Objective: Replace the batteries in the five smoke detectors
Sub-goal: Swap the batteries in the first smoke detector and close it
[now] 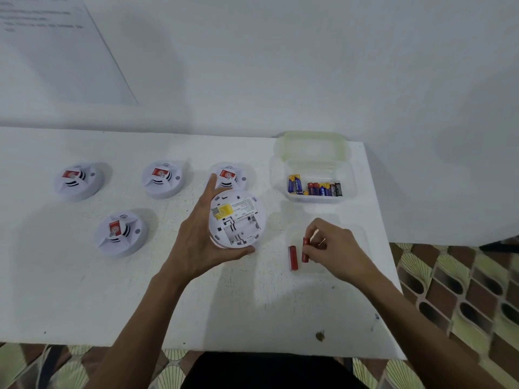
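Observation:
My left hand [196, 237] holds a white smoke detector [237, 219] turned back side up, its battery bay showing empty. My right hand [331, 248] pinches a red battery [305, 249] just above the table. A second red battery [293, 257] lies flat on the table right beside it. Four more detectors sit face up on the table: one at the far left [77, 179], one at the back middle [163, 178], one behind my left hand [230, 176], and one nearer on the left [119, 233].
A clear plastic container [318, 164] with several batteries [314, 188] stands at the back right of the white table [84, 290]. A clear lid or tray [356, 237] lies under my right hand. The table's right edge drops to patterned floor tiles.

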Demonstrator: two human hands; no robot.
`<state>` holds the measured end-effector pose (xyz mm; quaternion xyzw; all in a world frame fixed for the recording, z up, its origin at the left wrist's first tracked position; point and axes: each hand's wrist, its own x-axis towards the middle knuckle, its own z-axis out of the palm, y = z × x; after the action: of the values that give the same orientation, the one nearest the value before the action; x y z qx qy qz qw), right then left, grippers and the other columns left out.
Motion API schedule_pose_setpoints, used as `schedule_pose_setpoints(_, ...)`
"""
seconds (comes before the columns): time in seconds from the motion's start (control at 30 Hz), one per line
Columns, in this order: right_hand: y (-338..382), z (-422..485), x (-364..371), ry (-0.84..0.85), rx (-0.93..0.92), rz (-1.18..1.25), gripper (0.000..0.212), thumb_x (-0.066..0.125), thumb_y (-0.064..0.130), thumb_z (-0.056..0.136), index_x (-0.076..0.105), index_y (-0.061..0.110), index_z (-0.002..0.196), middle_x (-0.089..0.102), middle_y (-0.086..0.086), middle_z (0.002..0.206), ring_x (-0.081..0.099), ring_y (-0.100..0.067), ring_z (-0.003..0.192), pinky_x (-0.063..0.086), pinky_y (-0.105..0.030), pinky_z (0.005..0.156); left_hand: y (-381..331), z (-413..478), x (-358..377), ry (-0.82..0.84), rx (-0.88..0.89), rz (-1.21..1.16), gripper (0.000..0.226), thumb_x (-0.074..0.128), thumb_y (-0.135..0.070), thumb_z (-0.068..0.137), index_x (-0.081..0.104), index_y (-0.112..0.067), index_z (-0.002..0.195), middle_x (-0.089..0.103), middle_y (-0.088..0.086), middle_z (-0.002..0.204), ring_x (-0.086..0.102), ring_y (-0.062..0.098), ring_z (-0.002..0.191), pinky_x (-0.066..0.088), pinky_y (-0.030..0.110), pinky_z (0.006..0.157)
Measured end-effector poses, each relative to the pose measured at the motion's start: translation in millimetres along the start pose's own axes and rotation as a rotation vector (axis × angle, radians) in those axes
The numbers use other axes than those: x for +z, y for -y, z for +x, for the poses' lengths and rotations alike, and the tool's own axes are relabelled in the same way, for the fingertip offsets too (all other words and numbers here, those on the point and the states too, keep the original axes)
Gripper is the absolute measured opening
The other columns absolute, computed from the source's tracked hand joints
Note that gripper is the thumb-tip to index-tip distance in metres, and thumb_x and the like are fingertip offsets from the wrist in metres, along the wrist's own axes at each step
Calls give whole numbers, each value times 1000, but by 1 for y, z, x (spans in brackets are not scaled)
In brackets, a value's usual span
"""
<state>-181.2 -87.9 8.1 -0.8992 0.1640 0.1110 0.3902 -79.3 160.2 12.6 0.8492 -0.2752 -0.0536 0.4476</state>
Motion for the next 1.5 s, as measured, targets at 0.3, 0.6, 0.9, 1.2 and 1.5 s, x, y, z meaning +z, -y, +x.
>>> schedule_pose_setpoints(0.3,-5,11,16,72,57,-95,7,65,18,92,59,22,94,66,-1,87,61,-11,72,41,-13,58,-2,3,-1,-4,-47,17,133,62,-84,50,11,-11,149,2,-54,136,15,-27,125,25,15,102)
schedule_pose_setpoints(0.6,26,56,-43,-187,-127,-55,4,62,20,91,65,19,92,67,0,77,65,-21,69,50,-29,59,-5,7,-7,1,-35,49,128,67,-78,51,15,-16,149,5,-53,136,20,-28,122,30,21,102)
schedule_pose_setpoints(0.9,24,155,-39,-57,-43,-491,40,60,26,90,57,25,130,58,-2,131,59,-24,107,47,-32,81,5,12,-12,1,-47,58,126,74,-70,52,10,-23,150,14,-41,145,31,0,133,33,27,106)
schedule_pose_setpoints(1.2,28,163,-30,-4,-3,-470,32,72,30,77,59,20,105,61,0,96,57,-20,82,39,-27,58,13,11,-12,5,-63,-1,119,72,-69,56,-4,-47,144,31,-9,150,33,7,136,29,20,106)
schedule_pose_setpoints(1.5,21,155,-25,-58,-95,-238,20,68,14,78,52,23,84,67,4,82,60,-17,69,49,-33,60,14,11,-11,-25,-43,-9,115,71,-71,56,-3,-50,143,33,-5,150,36,12,135,35,35,108)
